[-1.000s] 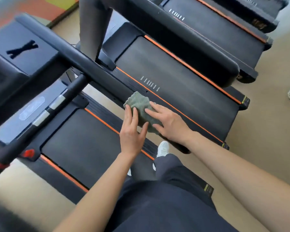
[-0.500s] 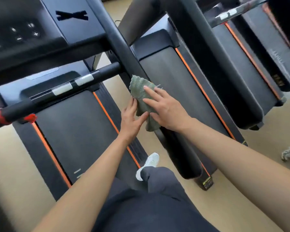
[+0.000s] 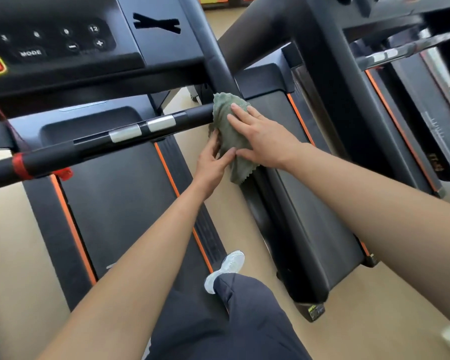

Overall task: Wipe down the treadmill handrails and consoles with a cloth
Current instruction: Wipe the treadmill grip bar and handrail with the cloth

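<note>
Beige gym floor point(image 3: 16, 229) runs beneath black treadmills point(image 3: 115, 203); the nearest console point(image 3: 63, 42) fills the upper left. Mid-frame, a green cloth point(image 3: 229, 133) drapes the side handrail point(image 3: 220, 68), right hand point(image 3: 265, 141) pressing it with flat, straight fingers, left hand point(image 3: 209, 162) pinching its lower edge.

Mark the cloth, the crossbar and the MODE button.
cloth point(image 3: 227, 137): head view, fold between the two hands.
crossbar point(image 3: 192, 116): head view, black section beside the cloth.
MODE button point(image 3: 30, 53): head view, its label.
</note>
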`<act>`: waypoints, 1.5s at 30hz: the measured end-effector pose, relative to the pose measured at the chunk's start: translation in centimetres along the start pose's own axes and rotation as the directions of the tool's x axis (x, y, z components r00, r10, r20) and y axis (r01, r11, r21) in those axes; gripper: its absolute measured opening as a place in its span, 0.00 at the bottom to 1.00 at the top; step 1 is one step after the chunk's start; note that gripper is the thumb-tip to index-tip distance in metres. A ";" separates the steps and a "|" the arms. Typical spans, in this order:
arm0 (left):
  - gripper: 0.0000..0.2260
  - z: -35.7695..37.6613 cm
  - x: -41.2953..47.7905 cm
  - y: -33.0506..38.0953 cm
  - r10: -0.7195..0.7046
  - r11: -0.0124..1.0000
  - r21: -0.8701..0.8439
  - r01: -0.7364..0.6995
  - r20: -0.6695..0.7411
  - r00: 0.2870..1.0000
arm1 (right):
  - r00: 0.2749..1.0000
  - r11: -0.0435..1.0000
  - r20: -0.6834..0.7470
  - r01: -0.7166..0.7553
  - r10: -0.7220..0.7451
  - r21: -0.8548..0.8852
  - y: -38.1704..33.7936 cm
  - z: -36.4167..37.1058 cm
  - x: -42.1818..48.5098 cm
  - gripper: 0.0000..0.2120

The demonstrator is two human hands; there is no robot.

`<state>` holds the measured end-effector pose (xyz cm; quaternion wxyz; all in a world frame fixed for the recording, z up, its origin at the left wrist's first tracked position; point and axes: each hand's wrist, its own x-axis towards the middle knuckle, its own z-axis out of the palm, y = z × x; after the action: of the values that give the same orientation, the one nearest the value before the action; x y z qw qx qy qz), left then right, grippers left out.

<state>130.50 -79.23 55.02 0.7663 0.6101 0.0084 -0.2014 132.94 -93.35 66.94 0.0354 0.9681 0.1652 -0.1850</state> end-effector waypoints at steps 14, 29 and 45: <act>0.33 1.2 -2.5 -1.6 -0.025 0.999 0.042 0.025 0.012 1.000 | 0.995 0.992 -0.082 -0.042 0.052 0.119 -0.1 2.5 -3.8 0.35; 0.39 5.8 -12.4 -6.3 -0.132 0.940 0.328 0.088 0.114 0.985 | 0.950 0.930 -0.177 -0.196 0.259 0.309 -2.5 9.9 -17.8 0.34; 0.39 14.1 -25.3 -12.4 -0.167 0.922 0.356 0.152 0.010 0.986 | 0.893 0.846 -0.335 -0.088 0.301 0.525 -3.1 19.3 -32.5 0.33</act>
<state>100.00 -87.03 53.60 0.6251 0.7310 0.0062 -0.2737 96.72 -102.88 61.04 -0.2307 0.9728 0.0146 -0.0119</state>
